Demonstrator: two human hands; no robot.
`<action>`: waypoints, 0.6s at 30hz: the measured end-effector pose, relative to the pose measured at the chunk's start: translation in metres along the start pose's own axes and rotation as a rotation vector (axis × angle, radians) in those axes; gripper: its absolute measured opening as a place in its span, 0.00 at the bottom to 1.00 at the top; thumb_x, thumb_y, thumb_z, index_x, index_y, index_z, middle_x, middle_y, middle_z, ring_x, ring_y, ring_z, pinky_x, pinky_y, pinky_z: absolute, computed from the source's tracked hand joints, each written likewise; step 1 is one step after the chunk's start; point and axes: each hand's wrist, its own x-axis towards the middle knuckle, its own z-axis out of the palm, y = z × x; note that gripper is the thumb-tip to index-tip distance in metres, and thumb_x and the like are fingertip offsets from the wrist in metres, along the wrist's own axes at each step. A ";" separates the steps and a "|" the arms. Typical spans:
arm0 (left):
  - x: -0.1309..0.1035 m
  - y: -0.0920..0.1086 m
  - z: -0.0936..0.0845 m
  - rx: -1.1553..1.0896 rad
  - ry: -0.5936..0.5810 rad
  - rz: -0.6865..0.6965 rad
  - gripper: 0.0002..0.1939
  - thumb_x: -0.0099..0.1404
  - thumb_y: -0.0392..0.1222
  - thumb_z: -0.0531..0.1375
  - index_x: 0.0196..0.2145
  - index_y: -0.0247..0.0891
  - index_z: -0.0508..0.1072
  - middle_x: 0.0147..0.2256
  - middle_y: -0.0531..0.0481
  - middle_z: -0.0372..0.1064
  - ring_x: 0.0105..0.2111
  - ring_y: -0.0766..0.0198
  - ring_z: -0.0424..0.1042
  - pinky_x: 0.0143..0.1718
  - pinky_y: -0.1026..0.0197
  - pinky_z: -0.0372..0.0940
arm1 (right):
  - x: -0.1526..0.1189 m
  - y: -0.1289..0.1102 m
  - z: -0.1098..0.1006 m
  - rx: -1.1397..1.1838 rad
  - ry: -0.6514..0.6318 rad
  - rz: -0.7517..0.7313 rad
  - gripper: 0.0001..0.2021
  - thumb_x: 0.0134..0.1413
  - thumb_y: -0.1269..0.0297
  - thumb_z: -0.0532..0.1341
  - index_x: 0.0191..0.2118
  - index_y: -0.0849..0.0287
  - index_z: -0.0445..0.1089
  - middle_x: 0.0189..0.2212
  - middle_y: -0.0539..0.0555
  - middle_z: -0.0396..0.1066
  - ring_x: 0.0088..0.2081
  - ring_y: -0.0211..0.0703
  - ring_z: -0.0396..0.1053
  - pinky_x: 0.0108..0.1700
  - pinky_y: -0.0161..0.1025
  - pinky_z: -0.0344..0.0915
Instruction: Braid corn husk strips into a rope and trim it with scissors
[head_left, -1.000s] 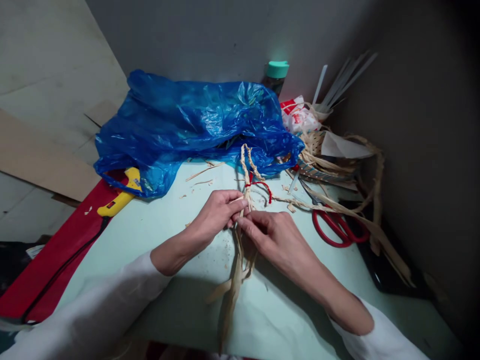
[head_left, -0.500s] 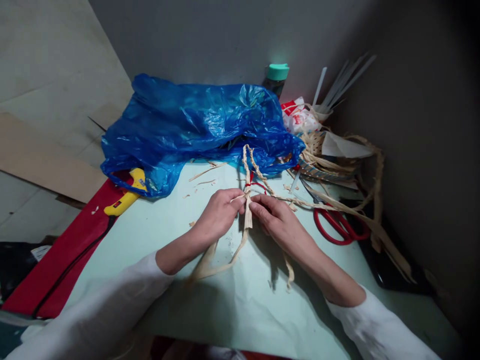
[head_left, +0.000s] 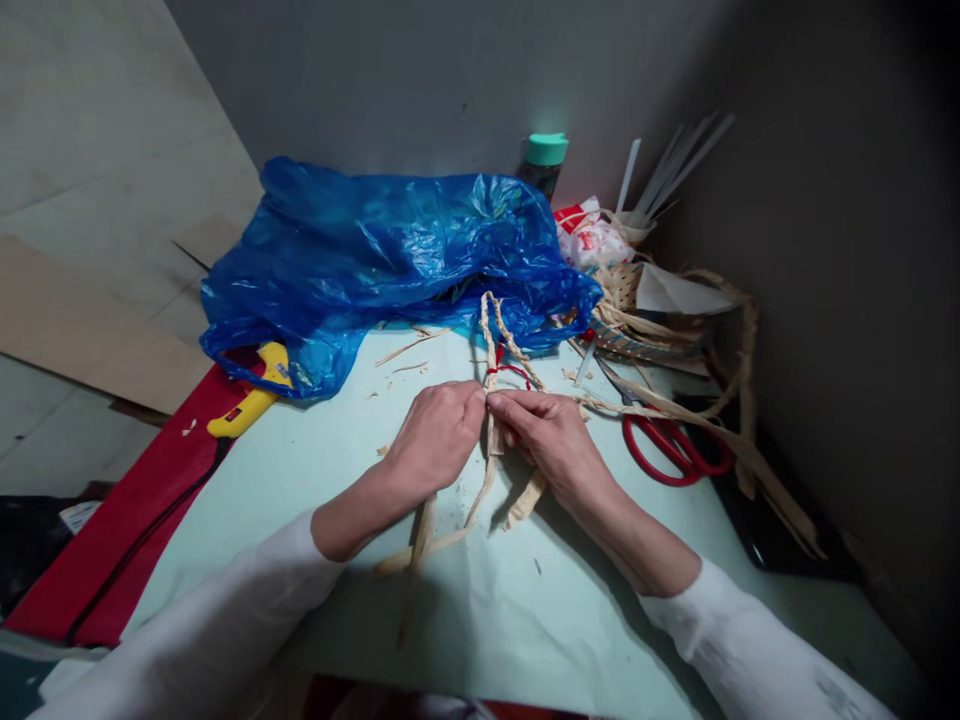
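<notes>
A pale plant-fibre braid point(head_left: 485, 325) runs up from my hands, loops over beside the blue bag and trails off to the right. Red string point(head_left: 513, 370) is tied around it just above my fingers. My left hand point(head_left: 441, 430) pinches the fibre strands at the braid's lower end, with a loose strand hanging below its palm. My right hand point(head_left: 547, 430) meets it there, thumb and forefinger closed on the same strands. Another strand end point(head_left: 527, 500) sticks out beneath the right palm. The exact crossing of strands is hidden by my fingertips.
A blue plastic bag point(head_left: 390, 240) lies at the back. On the left is a yellow-handled tool point(head_left: 251, 405) with a black cord. Red-handled scissors point(head_left: 667, 450) rest at the right, near a woven basket point(head_left: 645, 340) holding fibre. A green-lidded bottle point(head_left: 546, 150) stands behind.
My hands have drawn together until their fingertips meet over the strands. The strand end under my right hand has shifted up and left, and the left strand now hangs straighter.
</notes>
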 end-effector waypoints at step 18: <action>-0.009 -0.003 0.005 0.256 0.129 0.030 0.11 0.64 0.38 0.57 0.26 0.35 0.75 0.26 0.47 0.68 0.27 0.62 0.66 0.30 0.60 0.57 | -0.006 -0.009 -0.004 -0.128 0.041 0.022 0.17 0.57 0.56 0.58 0.22 0.61 0.71 0.17 0.49 0.64 0.21 0.35 0.55 0.26 0.35 0.50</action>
